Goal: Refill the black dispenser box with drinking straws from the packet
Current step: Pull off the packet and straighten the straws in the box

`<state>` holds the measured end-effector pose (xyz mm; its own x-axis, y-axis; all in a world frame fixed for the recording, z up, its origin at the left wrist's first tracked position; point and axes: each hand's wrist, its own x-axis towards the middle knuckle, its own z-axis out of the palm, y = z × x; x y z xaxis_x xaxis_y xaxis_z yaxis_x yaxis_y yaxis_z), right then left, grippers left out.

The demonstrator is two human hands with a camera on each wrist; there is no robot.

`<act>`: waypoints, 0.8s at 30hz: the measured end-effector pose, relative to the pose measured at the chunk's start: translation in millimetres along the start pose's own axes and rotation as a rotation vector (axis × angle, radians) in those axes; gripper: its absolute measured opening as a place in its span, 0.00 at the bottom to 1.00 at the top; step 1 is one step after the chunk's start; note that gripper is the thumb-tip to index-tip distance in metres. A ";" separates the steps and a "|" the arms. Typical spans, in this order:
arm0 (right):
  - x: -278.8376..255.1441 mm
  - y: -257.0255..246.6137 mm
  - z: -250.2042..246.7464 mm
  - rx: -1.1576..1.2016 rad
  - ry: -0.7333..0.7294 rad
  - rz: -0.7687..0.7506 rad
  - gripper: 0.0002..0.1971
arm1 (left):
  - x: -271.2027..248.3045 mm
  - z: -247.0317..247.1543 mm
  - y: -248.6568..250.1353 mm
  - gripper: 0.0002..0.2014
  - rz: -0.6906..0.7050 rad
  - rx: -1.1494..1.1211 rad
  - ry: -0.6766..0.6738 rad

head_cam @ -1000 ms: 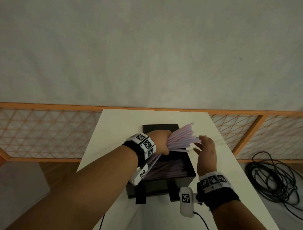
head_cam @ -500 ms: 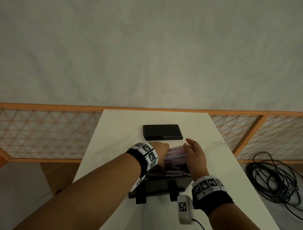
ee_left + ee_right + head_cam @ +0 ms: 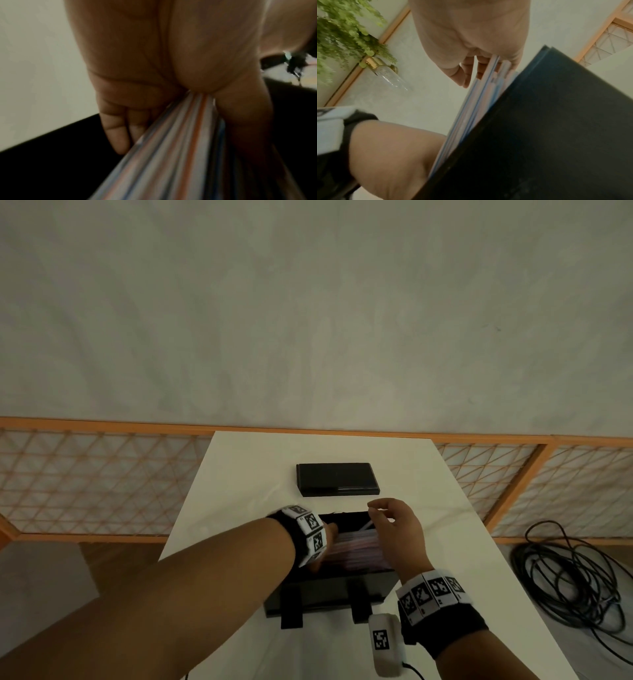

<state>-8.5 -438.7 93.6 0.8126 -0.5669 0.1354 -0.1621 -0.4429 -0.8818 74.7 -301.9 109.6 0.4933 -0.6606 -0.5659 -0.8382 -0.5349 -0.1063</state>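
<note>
On the white table [image 3: 239, 474], directly before me, stands the black dispenser box [image 3: 329, 594], open at the top, with the bundle of striped straws [image 3: 356, 553] lying lengthwise inside it. My left hand [image 3: 325, 546] is lowered into the left end of the box; the left wrist view shows its fingers [image 3: 118, 135] and thumb curled round the straws [image 3: 171, 148], gripping one end of the bundle (stripes of orange, blue and white run along them). My right hand [image 3: 397, 529] sits at the right end of the box, knuckles raised, fingers bent downward onto the straw tips. Seen from the right wrist, the fingers [image 3: 467, 70] touch the straw ends [image 3: 489, 75] just above the dark box wall [image 3: 539, 121]; whether they pinch the ends or merely press on them I cannot tell. One pale straw [image 3: 364, 525] angles up beside the right thumb. Beyond the box, apart from it, lies a flat black lid [image 3: 337, 479]. Both wrists carry black bands with printed markers [image 3: 313, 529]. To the right, on the floor, lies a coil of black cable [image 3: 575, 580]; an orange-framed lattice fence [image 3: 96, 481] runs behind the table. No straw packet can be made out.
</note>
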 end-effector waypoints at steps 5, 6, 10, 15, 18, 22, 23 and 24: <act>0.8 -3.7 -3.7 0.021 -0.054 -0.031 0.05 | -4.4 -10.1 -3.3 0.30 0.031 -0.060 -0.037; 1.4 -3.5 -4.3 0.049 -0.065 -0.026 0.05 | -4.9 -13.8 -4.8 0.29 0.031 -0.081 -0.048; 4.8 -7.2 -11.8 0.097 -0.042 -0.023 0.06 | -5.8 -20.7 -12.0 0.26 0.044 -0.196 0.026; 13.6 -4.0 -26.4 0.129 0.164 0.026 0.07 | -3.8 -25.1 -23.2 0.27 0.036 -0.292 0.089; 16.2 6.3 -24.8 -0.014 0.026 0.056 0.13 | -4.3 -28.7 -29.8 0.27 0.027 -0.328 0.132; 11.6 19.9 -19.6 -0.157 -0.053 0.037 0.15 | -2.6 -26.4 -29.4 0.30 0.018 -0.281 0.099; 10.6 20.5 -19.1 -0.179 -0.060 0.049 0.13 | -2.1 -25.4 -28.1 0.31 0.019 -0.266 0.086; 9.6 20.3 -18.8 -0.197 -0.074 0.070 0.12 | -1.4 -24.1 -26.6 0.33 0.020 -0.253 0.076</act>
<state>-14.5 -466.2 85.5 0.8332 -0.5518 0.0367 -0.3202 -0.5354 -0.7816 101.8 -299.4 133.0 0.5010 -0.7053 -0.5016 -0.7680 -0.6295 0.1180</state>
